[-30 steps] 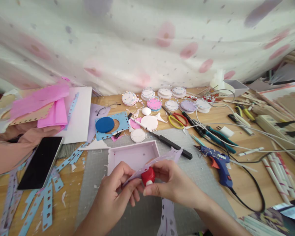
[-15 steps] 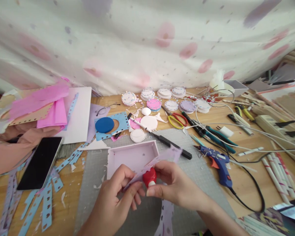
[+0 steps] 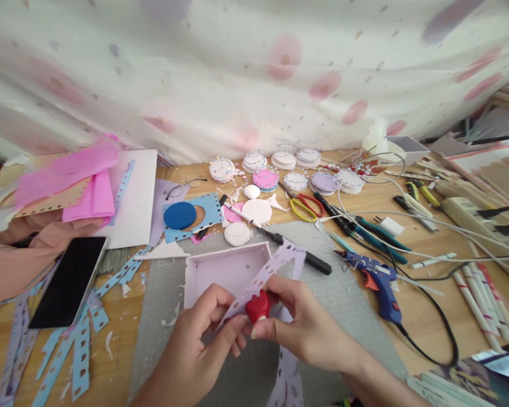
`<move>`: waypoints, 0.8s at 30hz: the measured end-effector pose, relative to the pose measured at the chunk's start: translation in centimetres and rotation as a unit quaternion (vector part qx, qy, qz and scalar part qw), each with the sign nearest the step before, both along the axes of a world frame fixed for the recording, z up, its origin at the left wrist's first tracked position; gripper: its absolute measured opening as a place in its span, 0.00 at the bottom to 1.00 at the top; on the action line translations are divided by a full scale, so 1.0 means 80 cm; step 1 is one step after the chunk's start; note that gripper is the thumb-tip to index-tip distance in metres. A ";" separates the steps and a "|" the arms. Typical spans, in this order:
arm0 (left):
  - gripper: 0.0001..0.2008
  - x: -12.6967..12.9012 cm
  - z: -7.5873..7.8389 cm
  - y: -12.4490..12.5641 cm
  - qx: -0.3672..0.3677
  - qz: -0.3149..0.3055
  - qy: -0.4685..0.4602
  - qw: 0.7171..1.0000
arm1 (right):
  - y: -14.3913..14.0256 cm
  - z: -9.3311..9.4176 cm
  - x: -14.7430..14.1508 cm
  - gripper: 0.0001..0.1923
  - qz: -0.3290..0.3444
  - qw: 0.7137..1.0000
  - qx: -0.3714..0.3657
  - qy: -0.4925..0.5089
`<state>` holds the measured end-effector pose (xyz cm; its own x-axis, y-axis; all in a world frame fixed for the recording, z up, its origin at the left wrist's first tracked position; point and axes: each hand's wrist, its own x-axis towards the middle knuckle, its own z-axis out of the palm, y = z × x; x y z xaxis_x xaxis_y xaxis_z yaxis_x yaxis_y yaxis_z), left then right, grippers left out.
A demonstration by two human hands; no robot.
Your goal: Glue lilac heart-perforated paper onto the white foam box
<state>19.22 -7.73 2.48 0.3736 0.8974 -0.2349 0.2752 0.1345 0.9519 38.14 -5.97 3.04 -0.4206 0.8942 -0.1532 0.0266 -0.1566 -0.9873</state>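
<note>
My left hand pinches a lilac paper strip with a row of punched holes along it. My right hand is closed round a small red paper punch, which sits on the strip's edge close to my left fingertips. The strip slants up to the right, and its far end bends back down behind my right hand. Another holed stretch of lilac paper hangs below my right wrist. Just beyond my hands, a shallow lilac box rests on the grey cutting mat.
A black craft knife lies beyond the strip. To the right are a blue glue gun with its cable, scissors and pliers. A phone and blue offcuts lie left. Decorated discs line the back.
The strip's far end has swung and turned, showing more of its holes. My right hand has tilted the red punch slightly; both hands stay in nearly the same place.
</note>
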 end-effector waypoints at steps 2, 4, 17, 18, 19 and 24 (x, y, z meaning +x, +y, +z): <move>0.09 -0.003 0.010 0.007 0.032 -0.039 0.039 0.998 | 0.001 0.001 0.001 0.18 0.003 0.999 0.022 -0.025; 0.12 -0.004 0.021 0.017 0.074 -0.073 0.096 0.990 | 0.001 0.002 0.001 0.17 0.008 0.998 0.038 -0.044; 0.10 0.011 0.033 0.043 0.143 -0.142 0.171 0.964 | 0.002 -0.018 -0.011 0.11 0.019 1.000 -0.011 -0.002; 0.09 0.011 0.032 0.043 0.152 -0.132 0.158 0.967 | 0.003 -0.021 -0.011 0.12 0.020 1.000 -0.019 0.009; 0.08 0.010 0.030 0.043 0.159 -0.123 0.146 0.969 | 0.004 -0.022 -0.012 0.13 0.022 0.999 -0.027 0.019; 0.07 0.007 0.018 0.043 0.167 -0.098 0.124 0.973 | 0.011 -0.027 -0.015 0.14 0.024 0.996 -0.059 0.058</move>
<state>19.80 -4.30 3.96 0.5148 0.8560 -0.0476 0.4913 -0.2491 0.8346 36.93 -5.07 0.91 -0.4838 0.8511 -0.2038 -0.0768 -0.2733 -0.9589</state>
